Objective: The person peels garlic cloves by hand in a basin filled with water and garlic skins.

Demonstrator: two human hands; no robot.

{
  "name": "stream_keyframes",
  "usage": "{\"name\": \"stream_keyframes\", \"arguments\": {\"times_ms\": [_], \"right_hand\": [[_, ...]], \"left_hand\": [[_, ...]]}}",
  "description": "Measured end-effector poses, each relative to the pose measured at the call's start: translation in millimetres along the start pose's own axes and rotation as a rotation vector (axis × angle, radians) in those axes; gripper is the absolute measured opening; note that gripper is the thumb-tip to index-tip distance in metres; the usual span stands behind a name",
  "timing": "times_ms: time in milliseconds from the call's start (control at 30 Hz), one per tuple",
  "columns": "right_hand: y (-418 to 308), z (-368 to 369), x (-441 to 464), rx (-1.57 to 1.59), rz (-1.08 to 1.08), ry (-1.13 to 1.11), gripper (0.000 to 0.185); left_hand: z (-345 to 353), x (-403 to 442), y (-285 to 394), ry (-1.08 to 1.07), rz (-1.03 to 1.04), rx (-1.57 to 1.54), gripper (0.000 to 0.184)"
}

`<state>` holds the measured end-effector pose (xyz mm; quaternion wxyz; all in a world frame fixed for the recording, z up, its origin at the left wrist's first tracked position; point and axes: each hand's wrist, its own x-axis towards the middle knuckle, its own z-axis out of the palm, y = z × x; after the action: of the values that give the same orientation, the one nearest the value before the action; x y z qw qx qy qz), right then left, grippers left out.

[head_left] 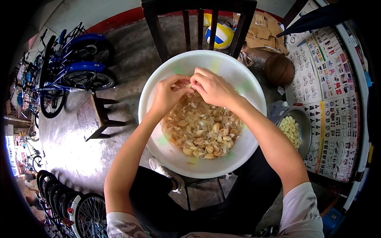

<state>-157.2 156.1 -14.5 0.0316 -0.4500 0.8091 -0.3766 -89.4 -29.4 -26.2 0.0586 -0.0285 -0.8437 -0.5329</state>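
Both my hands meet over the far part of a large white basin [156, 148]. Unpeeled garlic cloves and loose papery skins [204, 133] lie in water in it. My left hand [171, 92] is closed in a pinch on a small pale garlic clove [189, 85]. From the other side, my right hand [210, 86] pinches at the same clove, its fingers bent and closed. Much of the clove is hidden by my fingertips. To the right, a metal bowl [304, 129] holds peeled white garlic cloves [290, 131].
A dark wooden chair [194, 4] stands beyond the basin. Behind it are a volleyball [219, 36] and flattened cardboard [264, 33]; a basketball [279, 70] rests at right. A wooden stool [88, 117] and blue bicycles [85, 67] stand left. A printed sheet [337, 123] covers the right-hand surface.
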Motion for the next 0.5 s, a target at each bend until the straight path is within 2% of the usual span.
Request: {"name": "stream_keyframes", "arguments": {"times_ms": [67, 133, 167, 233, 367, 467, 500], "right_hand": [[1, 1, 0, 0.009, -0.005, 0.026, 0.007], [4, 2, 1, -0.015, -0.08, 0.074, 0.006], [5, 2, 0, -0.015, -0.079, 0.074, 0.006], [4, 2, -1, -0.078, -0.087, 0.085, 0.007], [4, 3, -2, -0.093, -0.1, 0.086, 0.008], [1, 3, 0, -0.085, -0.056, 0.094, 0.009], [0, 2, 0, -0.071, -0.044, 0.107, 0.009]], "left_hand": [[1, 1, -6, -0.005, -0.026, -0.068, 0.029], [0, 2, -7, -0.158, -0.177, -0.378, 0.028], [-1, 3, -7, -0.159, -0.177, -0.378, 0.028], [-6, 5, 2, -0.245, -0.418, -0.508, 0.027], [-9, 3, -1, -0.289, -0.384, -0.453, 0.029], [-3, 3, -1, -0.208, -0.429, -0.532, 0.029], [0, 1, 0, -0.159, -0.481, -0.657, 0.028]]}}
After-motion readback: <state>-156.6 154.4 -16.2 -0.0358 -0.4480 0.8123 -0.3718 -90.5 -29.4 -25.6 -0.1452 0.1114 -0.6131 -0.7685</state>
